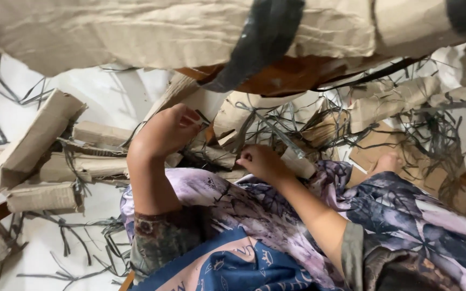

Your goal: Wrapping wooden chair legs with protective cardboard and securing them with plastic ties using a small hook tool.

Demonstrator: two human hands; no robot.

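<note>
Over the lap, 2 hands work a pile of cardboard scraps (227, 129) on the white floor (103, 97): left hand (167, 131) clenched on a cardboard piece, right hand (262, 161) closed around a thin tool (287, 141). Steady pull, short controlled strokes seem wise.

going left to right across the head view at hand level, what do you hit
folded cardboard pieces → left hand → right hand → tangle of dark strips
</note>
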